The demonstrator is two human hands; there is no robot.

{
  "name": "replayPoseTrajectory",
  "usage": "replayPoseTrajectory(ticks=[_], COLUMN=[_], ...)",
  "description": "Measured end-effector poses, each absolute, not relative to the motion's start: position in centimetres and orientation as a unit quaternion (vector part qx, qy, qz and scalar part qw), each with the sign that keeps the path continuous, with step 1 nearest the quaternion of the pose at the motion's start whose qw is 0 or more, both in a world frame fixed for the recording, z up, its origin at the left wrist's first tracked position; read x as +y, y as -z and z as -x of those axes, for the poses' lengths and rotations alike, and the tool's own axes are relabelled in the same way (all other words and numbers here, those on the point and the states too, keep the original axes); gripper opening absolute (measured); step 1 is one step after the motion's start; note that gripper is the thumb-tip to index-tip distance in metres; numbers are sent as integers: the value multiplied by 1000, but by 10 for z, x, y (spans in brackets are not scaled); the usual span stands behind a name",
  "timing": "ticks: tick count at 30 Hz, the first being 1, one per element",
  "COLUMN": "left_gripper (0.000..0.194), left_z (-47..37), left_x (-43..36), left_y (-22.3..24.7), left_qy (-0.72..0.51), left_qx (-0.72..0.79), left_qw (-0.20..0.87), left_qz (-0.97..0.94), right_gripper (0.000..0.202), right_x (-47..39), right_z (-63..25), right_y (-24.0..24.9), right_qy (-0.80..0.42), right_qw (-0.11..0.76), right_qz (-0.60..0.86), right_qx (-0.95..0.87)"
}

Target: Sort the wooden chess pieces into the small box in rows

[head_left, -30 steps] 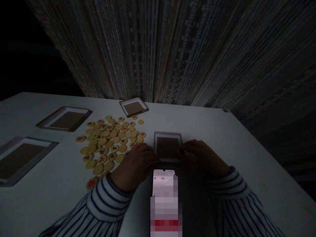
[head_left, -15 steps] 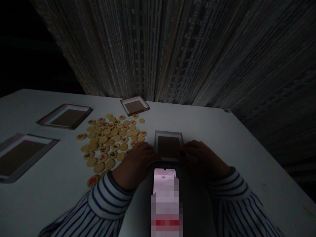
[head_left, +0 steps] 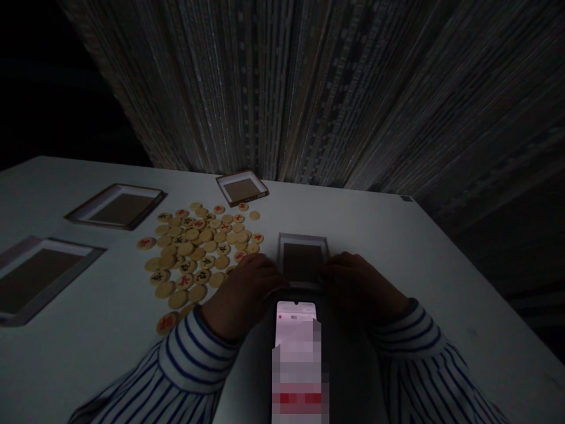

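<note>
In the dim head view, a small shallow box (head_left: 303, 238) with a pale rim and dark floor lies between my two hands. My left hand (head_left: 243, 291) rests at its left side, curled fingers against the near left corner. On the opposite side my right hand (head_left: 364, 288) has its bent fingers on the right edge; that hand is very dark and its fingertips are hard to make out. Just nearer than the box is a phone (head_left: 295, 338) with a lit, partly blurred screen. Left of my left hand spreads a pile of round wooden Chinese chess pieces (head_left: 194, 250) with red and black characters.
Another shallow box (head_left: 248, 200) lies at the far edge of the white table (head_left: 445, 294). Two more, a brown-rimmed box (head_left: 82, 222) and a pale-rimmed box (head_left: 88, 259), are on the left. A patterned curtain (head_left: 300, 88) hangs behind the table.
Both hands stay at the box's sides, almost still. A small red mark now shows near the top of the phone screen. The view has shifted very slightly.
</note>
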State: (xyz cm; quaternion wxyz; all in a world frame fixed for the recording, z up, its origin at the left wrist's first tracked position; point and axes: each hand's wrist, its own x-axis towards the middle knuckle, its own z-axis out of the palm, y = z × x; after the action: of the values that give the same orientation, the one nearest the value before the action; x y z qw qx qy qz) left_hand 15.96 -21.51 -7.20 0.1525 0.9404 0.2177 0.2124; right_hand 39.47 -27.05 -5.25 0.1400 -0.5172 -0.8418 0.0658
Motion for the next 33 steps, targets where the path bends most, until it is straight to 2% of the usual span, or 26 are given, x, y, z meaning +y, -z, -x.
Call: replayPoseTrajectory(ticks=[12,19,23,33], left_gripper=[15,14,13,14], left_z=[-159,-160,-160,-160], left_x=[-215,-215,-216,-215], left_y=[73,73,69,72], left_qy=[-211,-214,-207,-199], left_qx=[212,211,216,214], left_qw=[170,166,164,158], left_qz=[-939,-939,-940,-943], right_gripper=[19,23,25,27], right_x=[-270,-273,-272,-271], right_z=[-397,-403,-405,-405], right_y=[55,59,61,62], right_qy=[-88,-58,-80,-50], right_qw=[138,193,180,136], right_qz=[518,521,504,497], right_qx=[-840,-829,-841,-856])
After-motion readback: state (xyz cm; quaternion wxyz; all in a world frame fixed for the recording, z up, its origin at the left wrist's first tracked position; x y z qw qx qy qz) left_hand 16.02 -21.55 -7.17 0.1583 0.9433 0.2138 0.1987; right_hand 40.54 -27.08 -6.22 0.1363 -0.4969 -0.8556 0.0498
